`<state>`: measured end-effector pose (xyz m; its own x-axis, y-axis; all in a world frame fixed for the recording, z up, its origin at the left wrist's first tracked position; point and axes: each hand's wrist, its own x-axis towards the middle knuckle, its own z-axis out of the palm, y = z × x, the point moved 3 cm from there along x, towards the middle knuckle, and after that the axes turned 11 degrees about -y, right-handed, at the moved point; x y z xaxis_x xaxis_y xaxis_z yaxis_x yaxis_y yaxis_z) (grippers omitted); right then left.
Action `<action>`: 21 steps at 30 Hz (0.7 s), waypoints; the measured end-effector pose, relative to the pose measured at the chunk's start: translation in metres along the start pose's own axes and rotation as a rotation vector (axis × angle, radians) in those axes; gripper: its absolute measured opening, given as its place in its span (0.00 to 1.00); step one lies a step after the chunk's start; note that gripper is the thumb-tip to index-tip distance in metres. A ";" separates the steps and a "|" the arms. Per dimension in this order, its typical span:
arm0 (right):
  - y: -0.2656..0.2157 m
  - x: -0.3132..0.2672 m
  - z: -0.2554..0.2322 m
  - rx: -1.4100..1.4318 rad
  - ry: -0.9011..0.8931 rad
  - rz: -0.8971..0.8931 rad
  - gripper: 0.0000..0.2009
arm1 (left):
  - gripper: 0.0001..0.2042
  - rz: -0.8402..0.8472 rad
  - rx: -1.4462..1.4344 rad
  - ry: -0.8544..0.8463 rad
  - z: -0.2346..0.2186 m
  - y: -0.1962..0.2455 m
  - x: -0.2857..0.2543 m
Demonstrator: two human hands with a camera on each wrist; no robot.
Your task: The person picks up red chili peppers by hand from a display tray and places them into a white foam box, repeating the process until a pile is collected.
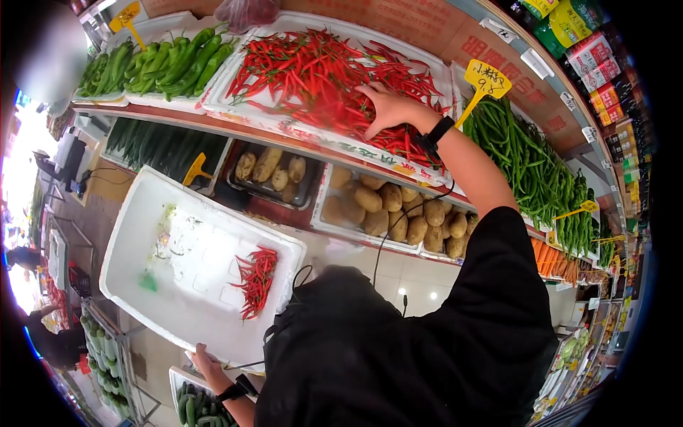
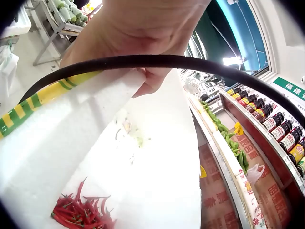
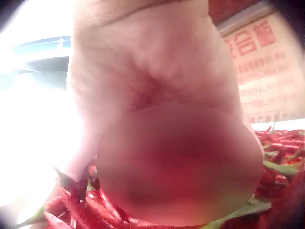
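The person stands at a vegetable stall. The right hand (image 1: 384, 107) reaches up into the heap of red chillies (image 1: 313, 71) in the white tray (image 1: 284, 128) at the upper middle of the head view. Its fingers dip down among the peppers. The right wrist view is mostly blurred, so I cannot tell whether it has actually clamped any of them.

The left hand (image 1: 206, 359) is at the bottom of the frame, left of centre. It grips the near rim of a white foam box (image 1: 171, 235), thumb over the edge as the left wrist view shows. The box is held out tilted over the floor at the left centre of the frame. A small bunch of red chillies (image 1: 256, 281) lies inside it, toward its right side, well apart from the right hand and nearer the left one.

Green peppers (image 1: 163, 64) fill the trays at the upper left. Long green chillies (image 1: 526, 156) run down the right side. A yellow price tag (image 1: 486, 80) stands just right of the reaching wrist. Potatoes (image 1: 398, 213) sit on the lower shelf below the big tray.
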<state>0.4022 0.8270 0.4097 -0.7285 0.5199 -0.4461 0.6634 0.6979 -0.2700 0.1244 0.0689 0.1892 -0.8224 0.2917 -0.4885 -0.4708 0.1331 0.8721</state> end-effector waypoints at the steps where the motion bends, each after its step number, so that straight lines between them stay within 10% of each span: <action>1: 0.005 0.006 0.001 -0.013 0.018 0.038 0.56 | 0.18 0.004 -0.032 0.004 0.002 0.000 0.001; 21: 0.007 0.010 -0.003 0.014 -0.035 -0.034 0.51 | 0.16 0.000 0.022 0.032 -0.037 -0.020 0.023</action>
<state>0.3987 0.8384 0.4063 -0.7444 0.4785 -0.4657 0.6409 0.7078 -0.2972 0.1030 0.0382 0.1597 -0.8323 0.2617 -0.4887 -0.4637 0.1542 0.8724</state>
